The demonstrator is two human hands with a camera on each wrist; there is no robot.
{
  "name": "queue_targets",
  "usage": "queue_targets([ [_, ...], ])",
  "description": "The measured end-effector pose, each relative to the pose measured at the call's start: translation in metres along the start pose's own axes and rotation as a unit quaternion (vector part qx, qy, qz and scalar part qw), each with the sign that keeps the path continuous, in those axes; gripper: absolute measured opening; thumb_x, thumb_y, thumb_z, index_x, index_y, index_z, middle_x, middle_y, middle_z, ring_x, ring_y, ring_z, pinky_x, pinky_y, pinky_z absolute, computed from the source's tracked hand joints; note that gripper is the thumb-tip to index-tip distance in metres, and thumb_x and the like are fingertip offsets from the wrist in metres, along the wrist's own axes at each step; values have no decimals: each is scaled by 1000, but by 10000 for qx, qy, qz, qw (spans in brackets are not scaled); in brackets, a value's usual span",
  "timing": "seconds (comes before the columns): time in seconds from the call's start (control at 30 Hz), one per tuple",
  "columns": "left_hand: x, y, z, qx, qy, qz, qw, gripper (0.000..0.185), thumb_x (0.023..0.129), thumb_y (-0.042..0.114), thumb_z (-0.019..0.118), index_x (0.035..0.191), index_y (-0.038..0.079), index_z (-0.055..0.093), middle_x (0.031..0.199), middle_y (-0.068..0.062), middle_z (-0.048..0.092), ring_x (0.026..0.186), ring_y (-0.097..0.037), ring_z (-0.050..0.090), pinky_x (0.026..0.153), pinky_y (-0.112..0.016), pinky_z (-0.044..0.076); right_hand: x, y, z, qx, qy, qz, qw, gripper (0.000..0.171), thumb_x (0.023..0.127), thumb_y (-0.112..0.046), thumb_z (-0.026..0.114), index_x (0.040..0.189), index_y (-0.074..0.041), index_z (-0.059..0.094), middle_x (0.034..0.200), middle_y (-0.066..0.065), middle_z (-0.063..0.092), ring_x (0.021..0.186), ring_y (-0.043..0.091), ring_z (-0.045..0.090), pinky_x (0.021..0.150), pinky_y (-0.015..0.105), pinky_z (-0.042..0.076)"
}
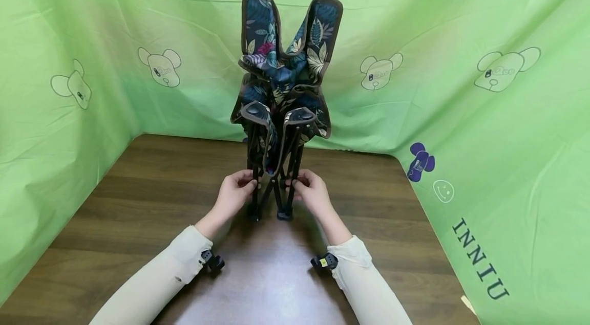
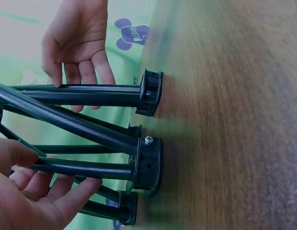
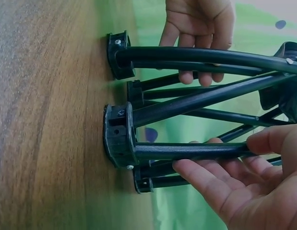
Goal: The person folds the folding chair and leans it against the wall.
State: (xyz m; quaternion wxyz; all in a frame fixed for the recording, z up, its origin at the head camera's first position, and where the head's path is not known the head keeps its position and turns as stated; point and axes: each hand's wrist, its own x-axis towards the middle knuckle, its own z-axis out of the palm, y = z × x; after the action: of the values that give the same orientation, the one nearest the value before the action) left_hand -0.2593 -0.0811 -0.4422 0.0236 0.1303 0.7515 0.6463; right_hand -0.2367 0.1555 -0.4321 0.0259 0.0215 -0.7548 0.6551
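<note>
In the head view, a partly folded, leaf-patterned chair (image 1: 288, 74) is standing on the worktop (image 1: 175, 202), the left grip (image 1: 234, 194) and right grip (image 1: 314, 194) pinching black legs (image 1: 255, 201) at either side. In the left wrist view, the left grip is holding one leg, loosely curled, near its foot (image 2: 149, 165). In the right wrist view, the right grip is pinching another.

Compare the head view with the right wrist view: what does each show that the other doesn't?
Only the head view shows the upper blue leaf-print fabric flaps, the black wrist-worn cameras and the dark INNIU lettering.

Only the right wrist view shows a small round hole in a black plastic foot.

Both share the left hand and right hand holding black tubular legs, the brown wood-grain tabletop and green printed cloth.
</note>
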Motion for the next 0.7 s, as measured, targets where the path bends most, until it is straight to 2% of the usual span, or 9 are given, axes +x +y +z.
queue_targets([
  [0.2, -1, 3, 1, -4, 111, 91, 9999, 23, 101, 5, 61, 122, -4, 69, 116, -26, 72, 102, -41, 70, 74, -48, 62, 1, -1, -1, 28, -114, -51, 9999, 27, 101, 0, 54, 124, 9, 62, 112, 31, 71, 101, 47, 71, 83, 57, 60],
  [0.33, -1, 3, 2, 38, 211, 161, 9996, 23, 101, 4, 61, 121, -4, 69, 114, -25, 73, 101, -42, 71, 70, -43, 63, 3, 1, -1, -5, -168, -64, 9998, 28, 101, -2, 54, 126, 10, 60, 116, 35, 68, 98, 41, 73, 85, 58, 59],
  [0.53, -1, 1, 5, 164, 291, 178, 9993, 24, 100, 3, 61, 122, -5, 68, 114, -25, 73, 99, -40, 72, 72, -51, 62, 2, 4, -3, 158, -240, -73, 9996, 28, 101, 0, 54, 126, 11, 59, 115, 37, 67, 103, 52, 68, 84, 59, 59],
  [0.7, -2, 1, 7, 227, 342, 229, 9989, 25, 101, 4, 60, 123, -6, 67, 113, -23, 74, 99, -39, 71, 64, -29, 60, 3, 6, -5, 233, -294, -150, 9992, 28, 100, 0, 53, 125, 11, 59, 114, 36, 67, 104, 56, 66, 85, 61, 58],
])
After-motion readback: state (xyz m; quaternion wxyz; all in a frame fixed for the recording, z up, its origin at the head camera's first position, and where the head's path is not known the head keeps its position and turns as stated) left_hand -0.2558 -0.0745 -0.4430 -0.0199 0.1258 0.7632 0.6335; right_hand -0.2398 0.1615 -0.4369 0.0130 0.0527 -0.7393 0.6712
